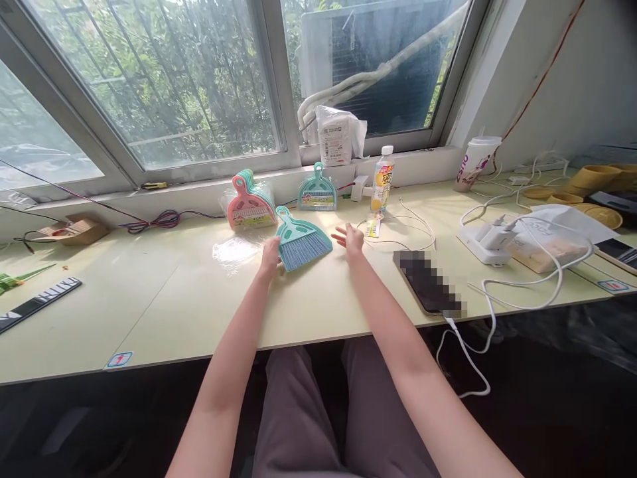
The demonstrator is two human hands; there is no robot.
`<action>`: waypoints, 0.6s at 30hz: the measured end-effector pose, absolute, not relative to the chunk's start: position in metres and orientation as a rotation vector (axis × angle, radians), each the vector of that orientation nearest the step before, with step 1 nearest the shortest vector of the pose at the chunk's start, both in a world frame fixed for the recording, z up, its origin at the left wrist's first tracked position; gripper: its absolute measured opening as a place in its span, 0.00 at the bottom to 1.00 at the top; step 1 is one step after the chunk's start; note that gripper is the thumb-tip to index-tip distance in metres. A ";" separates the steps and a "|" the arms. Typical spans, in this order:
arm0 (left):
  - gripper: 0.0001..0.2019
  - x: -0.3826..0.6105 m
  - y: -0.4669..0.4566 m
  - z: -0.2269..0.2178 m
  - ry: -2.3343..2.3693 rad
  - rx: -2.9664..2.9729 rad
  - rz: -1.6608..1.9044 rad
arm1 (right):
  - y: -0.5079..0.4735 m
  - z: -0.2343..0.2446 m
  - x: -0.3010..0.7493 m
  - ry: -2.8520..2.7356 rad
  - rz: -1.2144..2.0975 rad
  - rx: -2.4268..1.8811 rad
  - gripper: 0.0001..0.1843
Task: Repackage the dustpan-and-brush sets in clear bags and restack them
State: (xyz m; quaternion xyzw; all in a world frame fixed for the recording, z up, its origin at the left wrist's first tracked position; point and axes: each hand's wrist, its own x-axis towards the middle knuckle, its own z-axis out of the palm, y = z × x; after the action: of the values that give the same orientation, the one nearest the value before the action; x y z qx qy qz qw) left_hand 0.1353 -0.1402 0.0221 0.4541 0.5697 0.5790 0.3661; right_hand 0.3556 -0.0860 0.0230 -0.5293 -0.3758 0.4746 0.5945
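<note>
A turquoise mini dustpan and brush set point(301, 240), its grey-blue bristles facing me, is tilted in front of me over the table. My left hand point(271, 255) grips its left edge, the thumb on the near side. To its right, my right hand point(349, 240) is apart from the set, fingers spread and holding nothing. Crumpled clear plastic wrap point(235, 252) lies left of my left hand. Behind it stands a row of wrapped dustpan sets, with a pink set point(250, 204) in front. Another wrapped turquoise set point(317, 192) stands against the sill.
A drink bottle point(383, 180) and a small yellow-green card point(373, 228) are beyond my right hand. A phone point(426, 284) on a cable lies near the right front edge, beside a power strip point(485, 243). A paper cup point(476, 163) stands at the back right.
</note>
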 end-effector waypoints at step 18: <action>0.19 0.143 -0.143 0.028 1.424 1.820 1.355 | -0.104 0.022 0.312 -1.777 0.311 -1.311 0.21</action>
State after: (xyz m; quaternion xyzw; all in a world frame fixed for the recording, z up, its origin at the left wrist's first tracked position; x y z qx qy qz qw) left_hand 0.1429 -0.1434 0.0278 0.6614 0.5173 0.4923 0.2294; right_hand 0.3118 -0.1038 0.0218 -0.5278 -0.7155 0.1253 0.4401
